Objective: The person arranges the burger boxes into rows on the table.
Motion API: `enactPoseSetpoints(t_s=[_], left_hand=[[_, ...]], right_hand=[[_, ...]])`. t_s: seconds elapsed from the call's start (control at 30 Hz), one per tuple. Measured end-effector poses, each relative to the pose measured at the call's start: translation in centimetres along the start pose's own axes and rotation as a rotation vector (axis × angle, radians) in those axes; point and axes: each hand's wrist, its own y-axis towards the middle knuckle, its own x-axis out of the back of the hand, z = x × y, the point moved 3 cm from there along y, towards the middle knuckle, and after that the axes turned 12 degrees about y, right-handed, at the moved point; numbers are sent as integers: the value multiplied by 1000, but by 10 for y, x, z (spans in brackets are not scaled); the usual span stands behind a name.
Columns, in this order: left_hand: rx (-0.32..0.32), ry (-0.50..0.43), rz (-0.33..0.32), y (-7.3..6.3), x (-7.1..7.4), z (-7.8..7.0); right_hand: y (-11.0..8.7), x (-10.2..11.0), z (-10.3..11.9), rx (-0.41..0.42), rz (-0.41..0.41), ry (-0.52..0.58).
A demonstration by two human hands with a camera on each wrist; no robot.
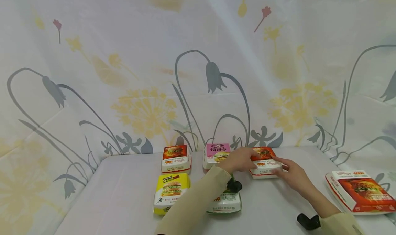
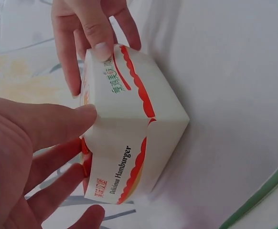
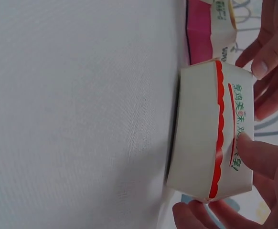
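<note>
Both hands are at a red and white hamburger box [image 1: 266, 164] in the back row, right of centre. My left hand [image 1: 241, 160] grips its left side; in the left wrist view the thumb [image 2: 67, 119] lies on the upper front corner and the fingers reach over the lid. From the right, my right hand [image 1: 294, 176] holds the same box, its thumb [image 3: 263, 155] on the printed front face and fingers round the side in the right wrist view. The box's base appears to sit on the table. A pink-topped burger box [image 1: 215, 154] is just left of the left hand.
On the white table [image 1: 120, 190] are another red burger box [image 1: 177, 159] at back left, a yellow one [image 1: 171, 192] before it, and a green-edged one [image 1: 227, 204] partly behind the left sleeve. A larger red box [image 1: 362, 192] lies far right. A flowered cloth [image 1: 198, 100] hangs behind.
</note>
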Motion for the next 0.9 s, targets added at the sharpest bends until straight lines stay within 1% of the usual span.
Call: enactPoseSetpoints(t_s=[0.23, 0.4, 0.7, 0.9], left_hand=[[5, -31, -3, 7, -1, 5], [23, -59, -12, 12, 0, 7], [45, -48, -20, 11, 2, 9], [56, -51, -6, 11, 1, 9]], right_hand=[[8, -2, -3, 19, 3, 26], [15, -1, -4, -1, 17, 52], [21, -2, -6, -51, 43, 88], [18, -3, -5, -42, 37, 87]])
